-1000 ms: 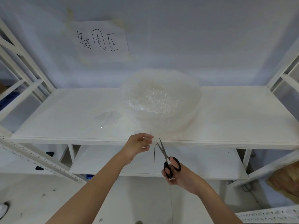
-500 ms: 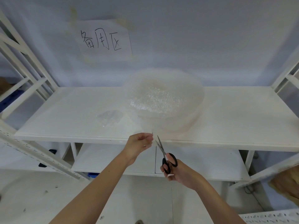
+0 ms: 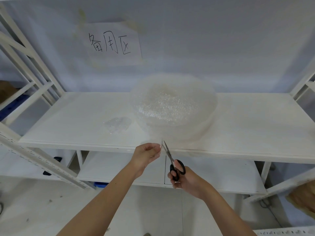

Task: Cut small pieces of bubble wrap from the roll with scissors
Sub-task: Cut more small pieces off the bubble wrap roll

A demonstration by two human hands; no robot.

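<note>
Hands: left (image 3: pixel 148 153) pinching bubble wrap (image 3: pixel 172 106) edge, right (image 3: pixel 185 182) gripping scissors (image 3: pixel 171 160) at shelf (image 3: pixel 71 126) front.

A pale, bluish-white wall (image 3: pixel 221 40) carries a taped paper sign (image 3: pixel 113 42) with handwritten characters (yellowed tape at its corners). In front of it stands a white metal shelving rack (image 3: pixel 39 157) with a white upper shelf (image 3: pixel 247 126) and a lower shelf (image 3: pixel 119 167). Below lies a scuffed light floor (image 3: pixel 42 210).
</note>
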